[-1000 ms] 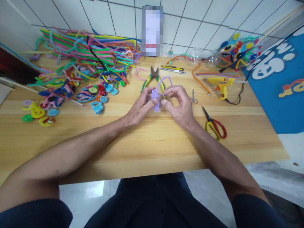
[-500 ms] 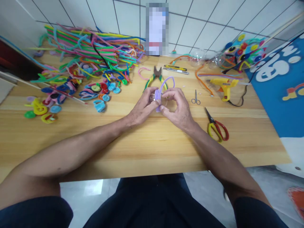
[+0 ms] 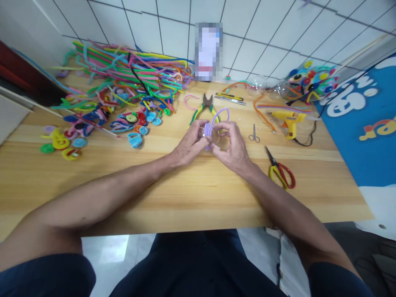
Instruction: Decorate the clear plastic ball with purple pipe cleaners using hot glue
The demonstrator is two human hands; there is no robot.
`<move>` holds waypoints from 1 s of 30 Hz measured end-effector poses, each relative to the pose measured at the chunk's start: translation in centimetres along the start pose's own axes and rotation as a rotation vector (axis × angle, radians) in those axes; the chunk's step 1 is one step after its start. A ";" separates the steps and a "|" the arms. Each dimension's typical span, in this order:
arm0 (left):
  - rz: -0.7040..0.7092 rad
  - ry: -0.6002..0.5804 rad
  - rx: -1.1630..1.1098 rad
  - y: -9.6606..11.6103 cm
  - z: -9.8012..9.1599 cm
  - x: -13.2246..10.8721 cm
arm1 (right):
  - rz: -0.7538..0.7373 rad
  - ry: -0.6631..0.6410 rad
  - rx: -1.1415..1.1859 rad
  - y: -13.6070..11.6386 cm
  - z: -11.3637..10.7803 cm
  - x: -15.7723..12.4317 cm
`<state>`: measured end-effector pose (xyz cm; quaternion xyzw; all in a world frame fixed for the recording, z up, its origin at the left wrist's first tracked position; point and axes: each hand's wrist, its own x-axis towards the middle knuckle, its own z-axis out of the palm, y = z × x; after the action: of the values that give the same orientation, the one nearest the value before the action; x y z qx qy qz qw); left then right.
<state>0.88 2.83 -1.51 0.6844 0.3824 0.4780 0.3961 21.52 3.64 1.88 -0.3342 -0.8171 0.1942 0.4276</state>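
Purple pipe cleaner (image 3: pixel 208 130) lies in side-by-side bands around a small clear ball (image 3: pixel 215 139), which shows partly between my hands. My left hand (image 3: pixel 191 144) is closed on the ball from the left, its thumb pressing the purple bands. On the other side my right hand (image 3: pixel 234 149) is curled, thumb and fingertips against the ball and bands. A loose tail of the pipe cleaner arches up over the right fingers. Just beyond the hands lie green-and-yellow handled pliers (image 3: pixel 204 108), their grips partly hidden.
Left of my hands are a heap of coloured pipe cleaners (image 3: pixel 123 68) and several coiled pieces (image 3: pixel 135 140). To the right lie small scissors (image 3: pixel 254 135), red-and-yellow handled scissors (image 3: pixel 280 171) and a yellow glue gun (image 3: pixel 289 119). A utility knife (image 3: pixel 229 96) rests behind the pliers.
The view has shifted, so the table items appear lower in the picture. Both hands keep nearly the same grip on the wrapped ball, and the purple tail still arches above them.
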 end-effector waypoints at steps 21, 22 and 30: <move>0.226 -0.064 0.182 0.4 -0.4 -0.6 | -0.210 -0.025 -0.138 0.5 -0.7 -1.0; 0.237 -0.068 0.201 0.4 -0.4 -0.5 | -0.207 -0.024 -0.131 0.6 -0.6 -1.0; 0.264 -0.093 0.247 1.0 -0.8 -0.4 | -0.182 -0.014 -0.099 0.6 -0.5 -1.0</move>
<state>0.15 2.25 -0.59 0.7935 0.3261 0.4432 0.2602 22.57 3.34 1.18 -0.2780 -0.8556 0.1165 0.4209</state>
